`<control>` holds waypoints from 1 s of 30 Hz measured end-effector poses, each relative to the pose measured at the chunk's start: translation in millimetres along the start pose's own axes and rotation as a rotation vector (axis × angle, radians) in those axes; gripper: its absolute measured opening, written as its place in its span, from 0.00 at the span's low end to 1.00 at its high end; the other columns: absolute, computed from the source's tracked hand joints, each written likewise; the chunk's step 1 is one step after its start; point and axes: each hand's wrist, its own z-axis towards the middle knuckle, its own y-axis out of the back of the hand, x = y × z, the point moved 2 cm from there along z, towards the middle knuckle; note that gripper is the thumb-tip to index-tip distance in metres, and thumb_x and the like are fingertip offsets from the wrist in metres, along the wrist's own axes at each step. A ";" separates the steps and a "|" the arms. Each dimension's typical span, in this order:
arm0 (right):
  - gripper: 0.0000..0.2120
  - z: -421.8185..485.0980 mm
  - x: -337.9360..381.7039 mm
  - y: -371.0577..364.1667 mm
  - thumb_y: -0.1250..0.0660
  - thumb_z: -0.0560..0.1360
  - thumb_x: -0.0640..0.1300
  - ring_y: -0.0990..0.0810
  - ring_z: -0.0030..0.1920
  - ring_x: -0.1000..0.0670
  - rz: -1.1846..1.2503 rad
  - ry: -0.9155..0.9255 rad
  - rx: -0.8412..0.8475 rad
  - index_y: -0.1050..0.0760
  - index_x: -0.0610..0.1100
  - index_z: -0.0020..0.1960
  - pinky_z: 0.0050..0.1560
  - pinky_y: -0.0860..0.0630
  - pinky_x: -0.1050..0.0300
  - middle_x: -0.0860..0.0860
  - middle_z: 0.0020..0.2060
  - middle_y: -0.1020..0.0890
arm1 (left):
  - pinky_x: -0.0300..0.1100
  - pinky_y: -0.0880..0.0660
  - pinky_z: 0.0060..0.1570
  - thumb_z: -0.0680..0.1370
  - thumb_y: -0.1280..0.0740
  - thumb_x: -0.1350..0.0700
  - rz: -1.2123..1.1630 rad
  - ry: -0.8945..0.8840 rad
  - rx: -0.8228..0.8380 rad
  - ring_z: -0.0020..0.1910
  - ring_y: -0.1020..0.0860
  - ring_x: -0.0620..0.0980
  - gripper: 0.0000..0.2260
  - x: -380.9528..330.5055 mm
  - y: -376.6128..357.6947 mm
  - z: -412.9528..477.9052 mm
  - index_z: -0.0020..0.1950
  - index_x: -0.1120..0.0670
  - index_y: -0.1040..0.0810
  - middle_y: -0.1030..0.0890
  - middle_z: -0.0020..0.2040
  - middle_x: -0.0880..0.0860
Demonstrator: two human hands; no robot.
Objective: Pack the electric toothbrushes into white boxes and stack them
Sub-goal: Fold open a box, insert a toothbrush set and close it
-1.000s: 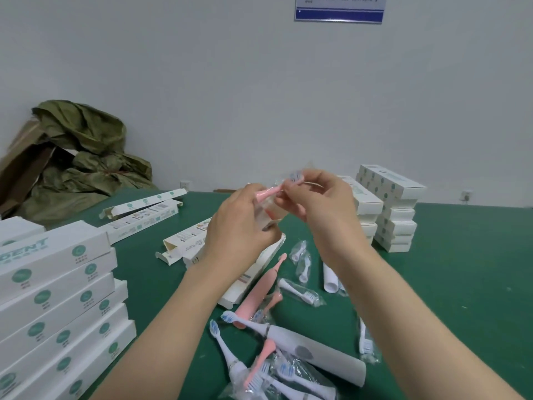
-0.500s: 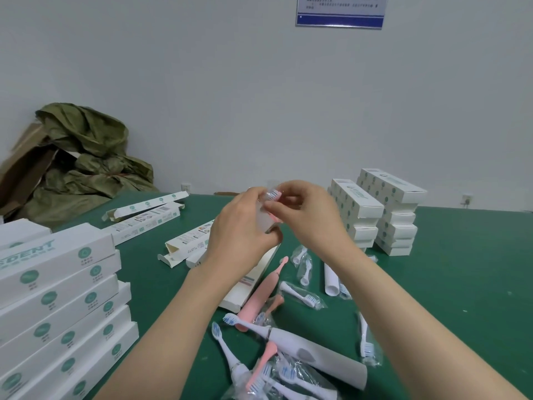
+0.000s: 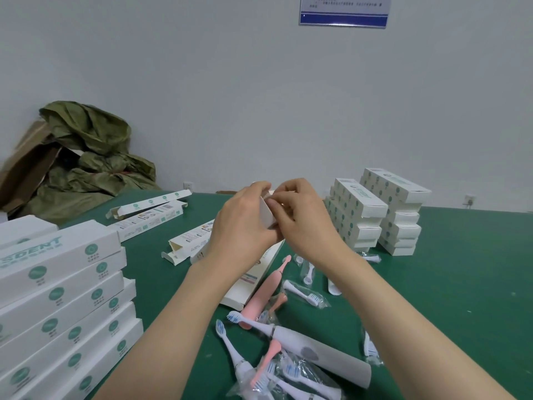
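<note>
My left hand (image 3: 240, 226) grips the open end of a white box (image 3: 266, 213) held up over the green table (image 3: 461, 284). My right hand (image 3: 305, 217) pinches at the box's end flap; the pink brush head is hidden inside or behind my fingers. Below lie a pink toothbrush (image 3: 264, 293), a white toothbrush (image 3: 314, 349) and several bagged brush heads (image 3: 302, 294). Packed white boxes stand stacked at the left (image 3: 60, 301) and at the back right (image 3: 375, 209).
Open empty boxes (image 3: 150, 210) lie on the table at the back left and one long box (image 3: 251, 281) under my left wrist. A green cloth heap with cardboard (image 3: 83, 157) sits in the back-left corner. A blue notice (image 3: 344, 10) hangs on the wall.
The pink brush head that stuck out between my hands has gone down out of sight into the white box. Both hands have lowered and closed together over the box end.
</note>
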 end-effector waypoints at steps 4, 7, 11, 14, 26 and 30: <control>0.12 -12.6 -20.1 15.7 0.38 0.76 0.41 0.26 0.35 0.59 0.423 -0.226 -0.257 0.20 0.51 0.38 0.38 0.31 0.68 0.58 0.35 0.20 | 0.40 0.35 0.46 0.69 0.29 0.54 0.083 -0.012 0.028 0.55 0.26 0.52 0.27 6.3 2.4 2.1 0.67 0.53 0.29 0.22 0.59 0.52; 0.13 -27.6 -42.7 13.8 0.39 0.76 0.39 0.26 0.33 0.55 0.401 -0.447 -0.150 0.20 0.47 0.36 0.41 0.27 0.57 0.54 0.31 0.20 | 0.43 0.34 0.47 0.70 0.30 0.54 0.131 0.047 -0.003 0.56 0.27 0.55 0.27 18.3 11.8 6.9 0.68 0.54 0.30 0.23 0.61 0.53; 0.05 -50.2 -59.0 -8.9 0.32 0.72 0.37 0.23 0.37 0.53 -0.011 -0.281 0.423 0.19 0.45 0.42 0.43 0.26 0.63 0.50 0.40 0.16 | 0.44 0.31 0.51 0.69 0.29 0.54 0.139 0.117 -0.032 0.56 0.25 0.56 0.27 31.8 18.5 8.5 0.67 0.53 0.28 0.22 0.61 0.54; 0.08 -57.2 -63.6 -25.8 0.28 0.70 0.37 0.26 0.37 0.59 -0.122 -0.122 0.626 0.17 0.48 0.46 0.38 0.33 0.75 0.56 0.40 0.20 | 0.45 0.31 0.51 0.69 0.29 0.54 0.129 0.112 -0.014 0.56 0.25 0.56 0.26 30.2 14.3 7.1 0.67 0.53 0.28 0.22 0.60 0.54; 0.02 -29.1 -42.1 32.7 0.30 0.74 0.41 0.22 0.35 0.58 0.590 -0.242 0.358 0.20 0.45 0.43 0.39 0.27 0.68 0.52 0.37 0.17 | 0.40 0.34 0.45 0.68 0.28 0.54 0.097 0.018 0.058 0.49 0.28 0.49 0.25 25.1 5.7 3.6 0.64 0.52 0.27 0.22 0.56 0.51; 0.03 -17.2 0.3 27.3 0.29 0.68 0.34 0.17 0.46 0.45 1.000 -0.262 0.234 0.19 0.35 0.42 0.51 0.20 0.53 0.41 0.42 0.16 | 0.37 0.36 0.35 0.66 0.30 0.54 0.096 0.021 0.086 0.41 0.28 0.46 0.19 14.2 -1.4 3.5 0.55 0.48 0.25 0.24 0.43 0.41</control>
